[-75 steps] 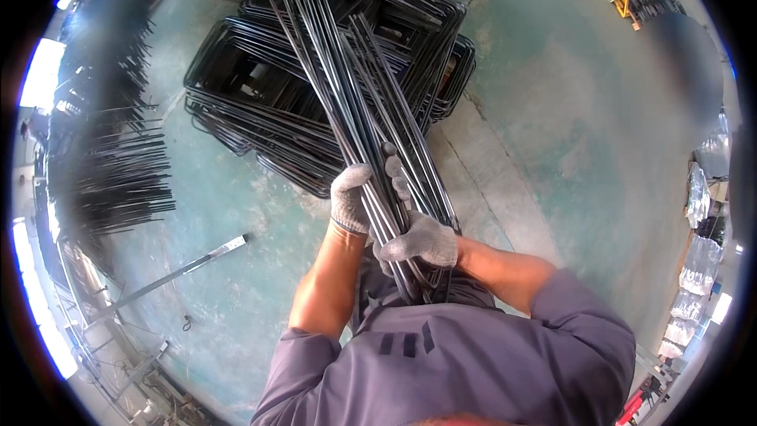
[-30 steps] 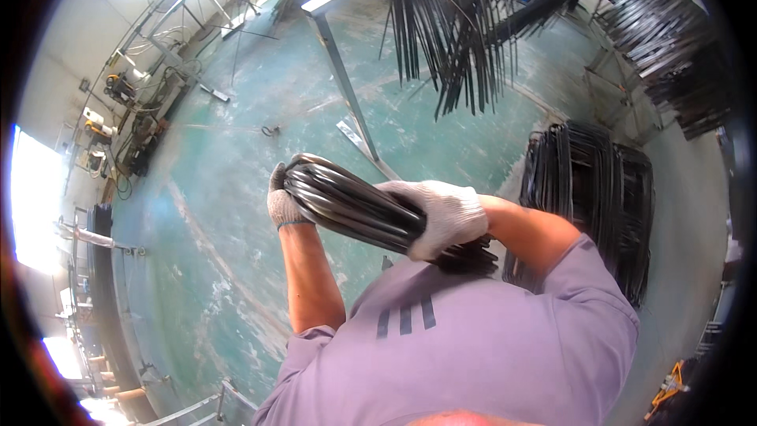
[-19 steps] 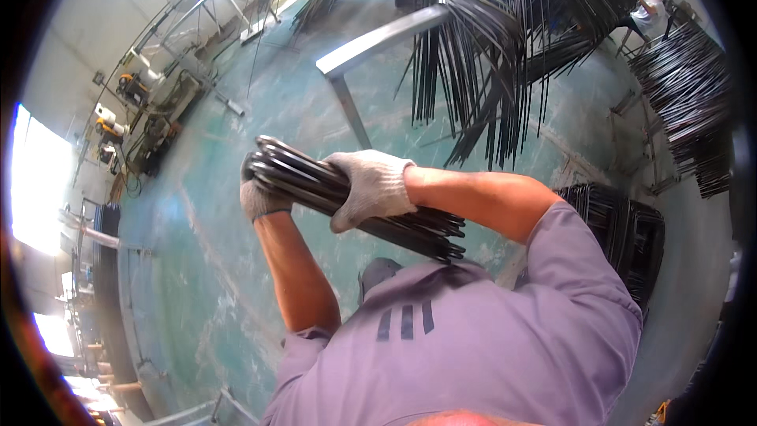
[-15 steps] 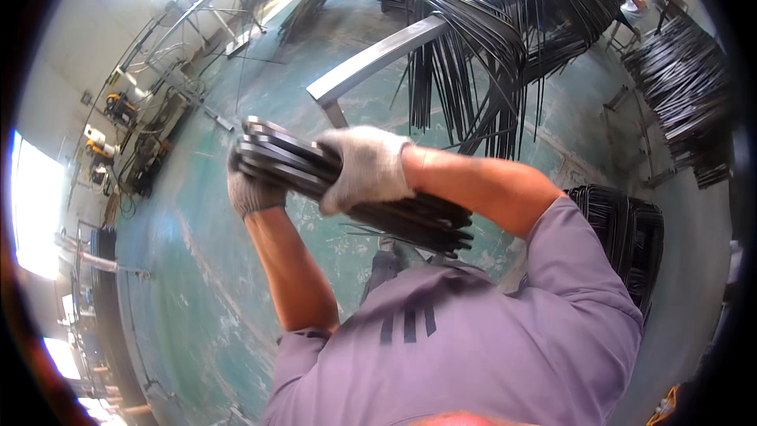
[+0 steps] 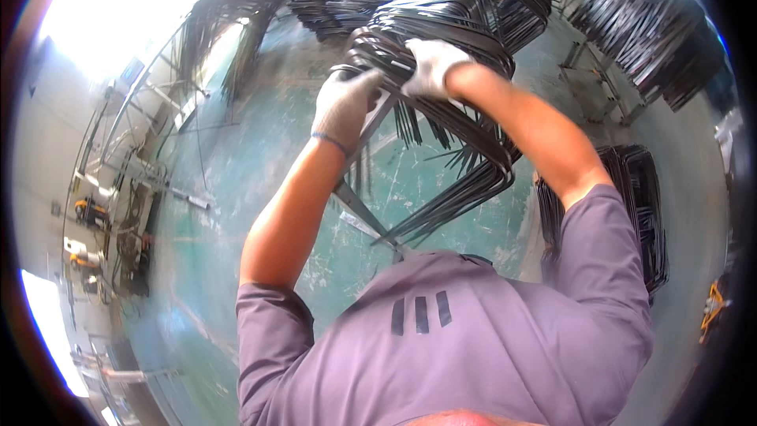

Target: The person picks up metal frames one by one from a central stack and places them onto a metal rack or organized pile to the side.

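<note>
A bundle of bent black metal rods (image 5: 470, 132) lies across the near end of a metal rack beam (image 5: 374, 123), its bent ends hanging toward my body. My gloved left hand (image 5: 345, 107) is closed at the bundle's left end, beside the beam; its fingertips are partly hidden. Farther right, my gloved right hand (image 5: 435, 69) grips the bundle from above, thumb on the near side. Right behind it, more bent black rods (image 5: 441, 9) hang in a dense row along the rack. Where the bundle meets that row, I cannot tell them apart.
Another rod stack (image 5: 639, 31) rests on a stand at the far right. Black bent frames (image 5: 643, 213) stand on the floor near my right elbow. Along the left wall are machines and cables (image 5: 130, 244). A slanting metal leg (image 5: 363, 213) reaches toward my body.
Both hands have carried the bundle from in front of my body, away and to the right, onto the rack end. The head view has shifted too.
</note>
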Demonstrator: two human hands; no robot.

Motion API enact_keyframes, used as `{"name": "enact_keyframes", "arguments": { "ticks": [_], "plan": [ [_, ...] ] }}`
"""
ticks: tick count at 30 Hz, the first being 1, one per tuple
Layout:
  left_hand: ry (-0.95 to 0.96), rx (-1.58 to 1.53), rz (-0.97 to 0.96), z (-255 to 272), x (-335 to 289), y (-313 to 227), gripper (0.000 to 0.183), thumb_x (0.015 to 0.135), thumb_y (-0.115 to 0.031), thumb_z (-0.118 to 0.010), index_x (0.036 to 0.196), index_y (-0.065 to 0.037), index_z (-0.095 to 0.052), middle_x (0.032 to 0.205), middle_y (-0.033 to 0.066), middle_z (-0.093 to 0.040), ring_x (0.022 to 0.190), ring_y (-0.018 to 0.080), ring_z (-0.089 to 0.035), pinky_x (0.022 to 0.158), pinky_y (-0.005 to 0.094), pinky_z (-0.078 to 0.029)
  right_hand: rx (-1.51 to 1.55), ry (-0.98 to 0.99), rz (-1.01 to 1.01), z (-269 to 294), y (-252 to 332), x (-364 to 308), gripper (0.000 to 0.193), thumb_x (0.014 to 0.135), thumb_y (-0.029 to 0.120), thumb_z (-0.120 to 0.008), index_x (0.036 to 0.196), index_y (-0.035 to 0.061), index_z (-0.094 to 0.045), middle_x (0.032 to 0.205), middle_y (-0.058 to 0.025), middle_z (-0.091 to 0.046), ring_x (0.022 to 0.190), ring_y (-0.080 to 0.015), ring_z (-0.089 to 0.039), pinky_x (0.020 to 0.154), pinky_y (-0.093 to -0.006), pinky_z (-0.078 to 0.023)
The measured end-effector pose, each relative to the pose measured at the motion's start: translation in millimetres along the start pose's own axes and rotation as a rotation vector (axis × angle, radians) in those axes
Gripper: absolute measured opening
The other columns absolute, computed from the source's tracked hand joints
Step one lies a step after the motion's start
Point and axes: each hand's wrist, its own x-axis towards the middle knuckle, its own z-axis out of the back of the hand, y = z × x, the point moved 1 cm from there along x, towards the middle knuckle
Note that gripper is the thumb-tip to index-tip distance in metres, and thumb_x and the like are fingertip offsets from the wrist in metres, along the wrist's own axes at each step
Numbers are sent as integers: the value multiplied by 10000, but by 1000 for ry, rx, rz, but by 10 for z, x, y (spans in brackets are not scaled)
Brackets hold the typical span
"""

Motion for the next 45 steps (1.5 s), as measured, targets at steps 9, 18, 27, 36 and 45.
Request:
{"name": "enact_keyframes", "arguments": {
  "ticks": [9, 18, 27, 36, 45],
  "plan": [
    [148, 977, -193, -346, 477, 544, 400, 1000, -296, -775, 1302, -45, -698, 1141, 247, -737, 1111, 463, -719, 962, 560, -580, 166, -275, 75, -889, 146, -797, 1095, 903, 384, -822, 1758, -38, -283, 1816, -312, -283, 1722, -497, -187, 1422, -631, -58],
    [426, 998, -238, -825, 950, 513, 724, 950, -187, -839, 1571, -29, -503, 1536, 278, -582, 1289, 494, -659, 1072, 559, -568, -556, -615, -145, -811, -1479, 680, 702, 1003, 201, -642, 1673, 58, -492, 1678, -186, -517, 1577, -411, -448, 1290, -700, -314],
    [315, 1164, -38, -1414, 1662, 773, 674, 938, -112, -787, 1557, -70, -525, 1241, 256, -784, 1094, 447, -791, 952, 523, -622, -142, -503, -553, -59, -3509, 2282, 665, 1072, 172, -537, 1726, 163, -414, 1755, -174, -449, 1633, -431, -412, 1312, -803, -246],
    [317, 910, 201, -1633, 1908, 998, 917, 911, 17, -717, 1740, 69, -331, 1710, 276, -524, 1545, 365, -560, 1290, 404, -410, 191, -600, -215, -2467, -3616, -490, 596, 997, 221, -651, 1571, 73, -589, 1607, -211, -580, 1525, -406, -506, 1330, -575, -334],
    [185, 1262, 313, -2079, 1791, 935, 815, 959, 29, -639, 1725, 52, -362, 1638, 239, -583, 1496, 352, -590, 1246, 426, -460, -71, -103, -1411, -3437, -7340, -4180, 1128, 793, 382, -979, 1684, -1, -403, 1734, -232, -447, 1601, -418, -442, 1324, -493, -398]
  ]
}}
